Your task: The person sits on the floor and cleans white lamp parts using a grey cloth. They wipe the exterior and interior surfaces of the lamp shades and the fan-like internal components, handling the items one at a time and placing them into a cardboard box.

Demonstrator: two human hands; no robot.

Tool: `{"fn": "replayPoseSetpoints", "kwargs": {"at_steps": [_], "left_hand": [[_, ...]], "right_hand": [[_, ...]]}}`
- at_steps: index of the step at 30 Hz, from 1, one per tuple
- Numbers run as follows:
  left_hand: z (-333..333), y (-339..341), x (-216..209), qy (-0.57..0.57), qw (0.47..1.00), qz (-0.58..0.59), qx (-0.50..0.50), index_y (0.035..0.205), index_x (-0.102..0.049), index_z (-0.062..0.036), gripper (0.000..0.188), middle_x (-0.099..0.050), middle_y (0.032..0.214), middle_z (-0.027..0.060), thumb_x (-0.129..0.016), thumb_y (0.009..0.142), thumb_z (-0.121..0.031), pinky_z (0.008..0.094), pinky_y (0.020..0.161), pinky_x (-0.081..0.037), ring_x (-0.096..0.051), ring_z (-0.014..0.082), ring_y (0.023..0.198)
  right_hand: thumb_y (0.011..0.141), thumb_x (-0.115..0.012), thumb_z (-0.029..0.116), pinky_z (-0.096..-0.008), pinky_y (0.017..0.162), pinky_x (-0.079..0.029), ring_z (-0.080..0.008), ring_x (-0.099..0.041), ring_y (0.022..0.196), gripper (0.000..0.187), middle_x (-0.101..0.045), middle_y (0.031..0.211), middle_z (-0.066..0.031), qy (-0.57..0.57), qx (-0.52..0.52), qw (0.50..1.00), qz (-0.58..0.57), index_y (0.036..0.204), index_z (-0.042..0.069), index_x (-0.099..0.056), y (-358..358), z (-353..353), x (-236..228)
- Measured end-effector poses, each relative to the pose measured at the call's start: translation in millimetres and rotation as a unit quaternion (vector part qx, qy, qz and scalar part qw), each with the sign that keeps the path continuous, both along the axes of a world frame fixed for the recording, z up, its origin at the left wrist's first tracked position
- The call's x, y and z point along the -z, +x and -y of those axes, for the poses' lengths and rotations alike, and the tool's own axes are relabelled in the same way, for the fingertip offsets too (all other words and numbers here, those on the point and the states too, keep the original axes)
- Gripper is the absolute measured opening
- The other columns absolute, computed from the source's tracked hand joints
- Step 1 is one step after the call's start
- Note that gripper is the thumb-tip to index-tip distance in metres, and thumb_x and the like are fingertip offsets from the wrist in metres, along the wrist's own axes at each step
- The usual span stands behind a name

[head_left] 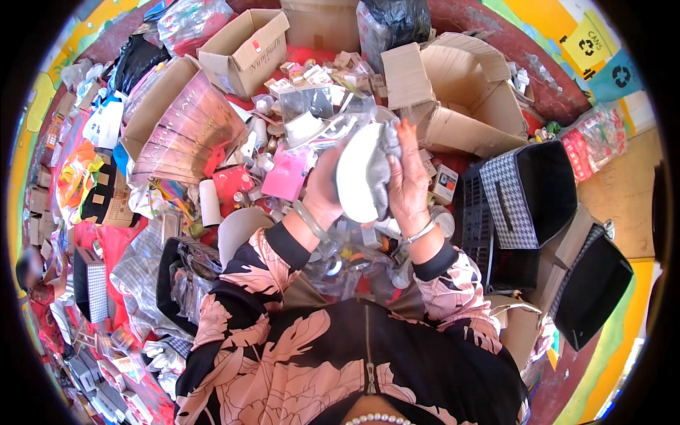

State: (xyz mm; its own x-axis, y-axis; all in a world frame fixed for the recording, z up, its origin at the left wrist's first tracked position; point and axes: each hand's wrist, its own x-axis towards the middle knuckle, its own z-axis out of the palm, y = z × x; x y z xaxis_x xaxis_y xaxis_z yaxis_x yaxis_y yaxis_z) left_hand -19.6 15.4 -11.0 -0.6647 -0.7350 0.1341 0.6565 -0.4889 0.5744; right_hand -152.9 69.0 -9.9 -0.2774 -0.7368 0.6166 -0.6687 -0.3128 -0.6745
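**Two hands turning over a white and grey shoe above a sorting pile**

At the far left, a clear plastic sleeve of pinkish sheets (185, 131) is lying against an open cardboard box (244, 49), and a bright pink card (287, 173) is resting on the heap just beside the person's left wrist.

The left hand (322, 188) is gripping the white sole side of a shoe (365, 170), its fingers wrapped round the near edge and mostly hidden behind it, so how tightly they are closing cannot be told. A bangle is sitting on that wrist. The shoe is being held up in the air, upright, between both hands, over the clutter of small boxes and plastic bits, not touching the pile.

The right hand (409, 180) is pressing flat against the grey fabric upper, fingers extended and lying along it, thumb tucked out of sight; it is steadying rather than clenching.

To do this handling well, as a judgement: the left hand should be carrying the weight by the firm sole while the right is keeping light contact on the soft upper, so the shoe can be rotated without slipping onto the loose items below.

Further right, a large torn cardboard box (460, 99) is standing open, then a black bin with a chequered side (528, 191), and a second dark bin (591, 287) near the edge.
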Motion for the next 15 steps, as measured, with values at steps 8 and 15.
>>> {"fn": "replayPoseSetpoints", "kwargs": {"at_steps": [8,15], "left_hand": [[3.3,9.7,7.9,-0.067,0.994,0.056,-0.069,0.117,-0.051,0.0003,0.031,-0.06,0.109,0.0108,-0.044,0.089,-0.012,0.0309,0.086,-0.046,-0.058,0.02,0.1],[0.7,0.0,8.6,0.076,0.993,0.009,0.094,0.122,-0.048,0.0024,0.041,-0.058,0.113,0.0101,-0.037,0.094,-0.026,0.0291,0.09,-0.043,-0.057,0.0178,0.103]], "right_hand": [[0.075,-0.059,-0.005,-0.039,0.099,-0.037,-0.0366,-0.047,0.119,0.045,-0.048,0.126,-0.0235,-0.025,-0.081,0.993,-0.083,0.119,0.001,-0.054,27.0,-27.0,-17.5],[0.072,-0.055,-0.005,-0.0376,0.085,-0.046,-0.0317,-0.057,0.096,0.035,-0.06,0.104,-0.0141,-0.141,0.077,0.972,-0.173,0.106,0.003,-0.062,-1.6,-11.0,-35.0]]}}
